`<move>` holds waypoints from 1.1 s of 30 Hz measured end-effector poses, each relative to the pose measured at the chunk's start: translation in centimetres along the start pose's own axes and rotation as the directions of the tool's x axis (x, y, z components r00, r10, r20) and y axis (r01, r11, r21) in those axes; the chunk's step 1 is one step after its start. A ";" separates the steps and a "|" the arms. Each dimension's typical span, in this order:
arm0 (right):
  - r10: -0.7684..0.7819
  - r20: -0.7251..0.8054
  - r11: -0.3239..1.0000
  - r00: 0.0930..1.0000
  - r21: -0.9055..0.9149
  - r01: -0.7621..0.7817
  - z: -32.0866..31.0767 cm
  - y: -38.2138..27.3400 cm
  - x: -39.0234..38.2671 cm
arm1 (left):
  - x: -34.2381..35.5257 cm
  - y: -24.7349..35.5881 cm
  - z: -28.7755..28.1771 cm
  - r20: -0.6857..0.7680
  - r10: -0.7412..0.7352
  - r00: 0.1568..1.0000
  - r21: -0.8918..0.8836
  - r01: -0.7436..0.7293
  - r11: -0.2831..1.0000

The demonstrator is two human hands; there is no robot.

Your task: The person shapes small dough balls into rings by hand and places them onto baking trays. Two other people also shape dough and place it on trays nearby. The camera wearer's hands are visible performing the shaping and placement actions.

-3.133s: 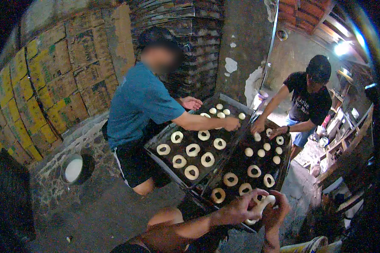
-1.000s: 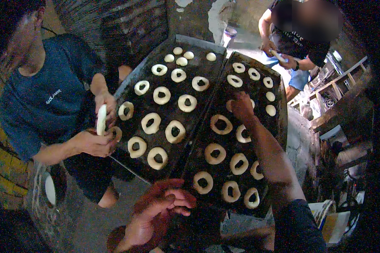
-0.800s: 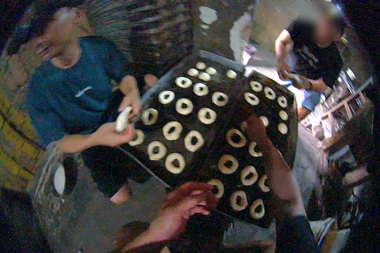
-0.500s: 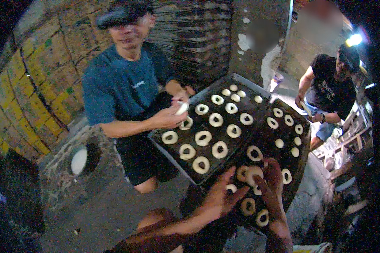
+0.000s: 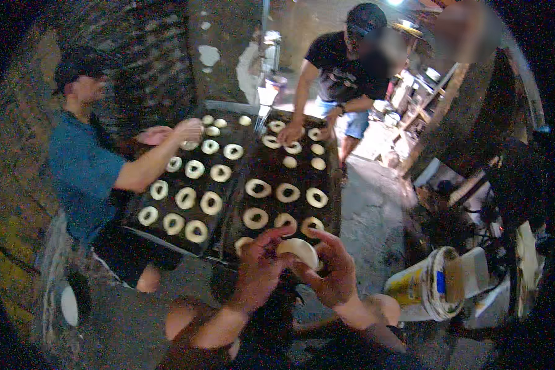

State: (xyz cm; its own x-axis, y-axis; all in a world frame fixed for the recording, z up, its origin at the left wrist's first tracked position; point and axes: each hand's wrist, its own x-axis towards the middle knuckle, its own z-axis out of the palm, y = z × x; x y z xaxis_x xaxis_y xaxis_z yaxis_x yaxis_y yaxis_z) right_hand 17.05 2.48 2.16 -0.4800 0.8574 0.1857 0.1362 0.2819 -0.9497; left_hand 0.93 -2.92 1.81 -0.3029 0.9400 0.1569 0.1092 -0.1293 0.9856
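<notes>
Just past the near edge of the right tray, my left hand (image 5: 259, 271) and my right hand (image 5: 332, 272) hold a pale piece of dough (image 5: 301, 251) between them. Its underside is hidden, so I cannot tell whether it has a hole. The fingers of both hands curl round its sides. Beyond them, rows of dough rings (image 5: 288, 192) lie on the dark right tray (image 5: 268, 171), with a few small dough balls (image 5: 289, 162) farther back. More rings (image 5: 185, 198) fill the left tray (image 5: 166, 242), which has several balls at its far end.
A co-worker in a blue shirt (image 5: 83, 166) reaches over the left tray. Another in a black shirt (image 5: 345, 68) touches a ring at the right tray's far end. A yellow and white bucket (image 5: 407, 287) stands at my right. A white round thing (image 5: 69, 305) lies low at the left.
My view has turned right. My hands have drawn back from over the tray, and the left has joined the right on the dough. The black-shirted co-worker now reaches into the right tray.
</notes>
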 end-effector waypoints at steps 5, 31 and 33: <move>-0.218 -0.005 0.885 0.976 -0.423 0.196 -2.2 0.9 2.4 | -0.2 -0.3 0.2 0.370 -0.067 0.927 -0.012 0.077 0.997; 0.041 0.248 0.534 0.968 0.813 -0.231 2.0 -0.4 5.0 | -0.3 -0.1 -7.6 0.257 -0.334 0.907 -0.573 0.421 0.703; 0.241 0.502 0.711 0.831 0.491 -0.503 2.7 -1.1 5.6 | -0.8 0.2 -8.5 0.036 -0.201 0.979 -0.734 0.163 0.660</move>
State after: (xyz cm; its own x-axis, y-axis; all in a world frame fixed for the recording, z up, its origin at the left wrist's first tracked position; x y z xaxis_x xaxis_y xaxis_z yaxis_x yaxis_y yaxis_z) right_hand 11.83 5.82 3.57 -0.8009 0.5640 -0.2012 -0.0876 -0.4427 -0.8924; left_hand -6.82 -6.35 2.46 -0.2846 0.9575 -0.0473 -0.6720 -0.1641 0.7222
